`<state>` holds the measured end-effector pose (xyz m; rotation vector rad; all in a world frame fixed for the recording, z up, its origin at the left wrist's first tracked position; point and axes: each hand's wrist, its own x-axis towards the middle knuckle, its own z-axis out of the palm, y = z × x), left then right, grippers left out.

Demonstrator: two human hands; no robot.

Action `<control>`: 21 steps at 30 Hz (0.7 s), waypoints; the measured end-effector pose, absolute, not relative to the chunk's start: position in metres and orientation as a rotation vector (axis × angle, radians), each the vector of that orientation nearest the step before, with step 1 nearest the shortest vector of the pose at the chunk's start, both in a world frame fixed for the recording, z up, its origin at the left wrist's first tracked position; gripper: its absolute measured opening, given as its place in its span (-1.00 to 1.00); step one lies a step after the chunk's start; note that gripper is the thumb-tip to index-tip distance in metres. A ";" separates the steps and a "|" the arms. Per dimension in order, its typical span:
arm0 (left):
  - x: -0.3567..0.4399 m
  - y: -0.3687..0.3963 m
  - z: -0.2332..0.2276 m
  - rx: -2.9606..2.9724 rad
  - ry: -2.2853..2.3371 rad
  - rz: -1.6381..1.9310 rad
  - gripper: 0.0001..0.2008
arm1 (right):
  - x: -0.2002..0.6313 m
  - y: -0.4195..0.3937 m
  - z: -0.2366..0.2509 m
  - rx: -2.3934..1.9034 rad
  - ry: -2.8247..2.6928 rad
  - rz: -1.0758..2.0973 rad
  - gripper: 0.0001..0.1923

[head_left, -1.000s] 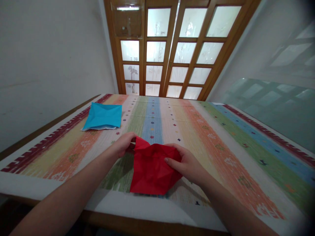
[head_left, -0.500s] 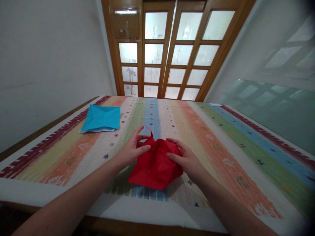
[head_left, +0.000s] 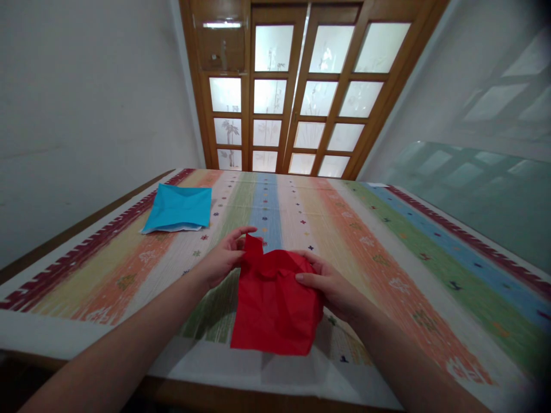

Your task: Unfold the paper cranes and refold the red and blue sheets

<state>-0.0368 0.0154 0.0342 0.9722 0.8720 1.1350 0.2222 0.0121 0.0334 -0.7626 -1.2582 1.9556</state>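
Note:
A creased sheet of red paper (head_left: 278,310) is held up between my hands near the table's front edge. My left hand (head_left: 226,255) grips its upper left corner, with fingers behind and the thumb on the near side. On the right side, my right hand (head_left: 325,281) pinches the sheet, thumb in front and fingers mostly hidden behind it. The paper bulges in folds along its top between the two hands. A blue square of paper (head_left: 178,207), with white showing along its lower edge, lies on the left of the table, apart from both hands.
A striped, patterned cloth (head_left: 374,275) covers the table. A wooden door with glass panes (head_left: 271,94) stands beyond the far end. The left wall (head_left: 86,103) runs beside the table, and a pale glass panel (head_left: 469,189) leans along the right.
My left hand has shifted slightly left and now grips the red paper's corner, which stands up flat. The sheet's lower edge has come down and nearer to me. The blue paper stays put.

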 end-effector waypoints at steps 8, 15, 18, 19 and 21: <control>-0.035 0.025 0.022 0.794 0.970 1.293 -0.69 | 0.218 0.013 0.028 -0.822 -1.273 1.822 -0.62; -0.035 0.025 0.022 0.838 1.092 1.300 -0.74 | 0.218 0.017 0.021 -1.023 -1.733 1.303 -0.79; -0.035 0.025 0.022 0.846 1.108 1.286 -0.74 | 0.219 0.016 0.021 -1.066 -1.900 1.081 -0.84; -0.035 0.025 0.021 0.848 1.108 1.280 -0.76 | 0.219 0.016 0.022 -1.075 -1.937 1.024 -0.86; -0.035 0.026 0.021 0.857 1.103 1.275 -0.78 | 0.218 0.015 0.022 -1.087 -1.994 0.920 -0.86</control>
